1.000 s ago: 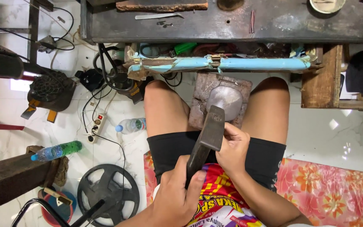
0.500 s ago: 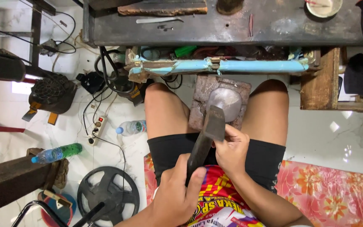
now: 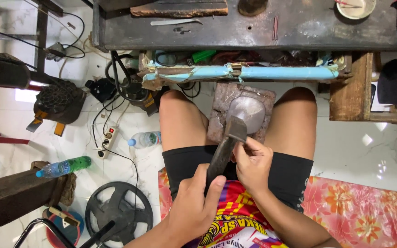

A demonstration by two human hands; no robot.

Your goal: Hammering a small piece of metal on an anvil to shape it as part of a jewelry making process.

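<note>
Steel-headed, our hammer rests its face on the grey metal disc, which lies on a block between our knees. Our left hand wraps its fingers around the dark handle, while our right hand curls beside the hammer's head, fingertips pressed together at the disc's near edge.

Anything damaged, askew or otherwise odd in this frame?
Yes. The light blue padding along the workbench edge is torn and peeling at its left end. Two plastic bottles lie on their sides on the floor among loose cables.
</note>
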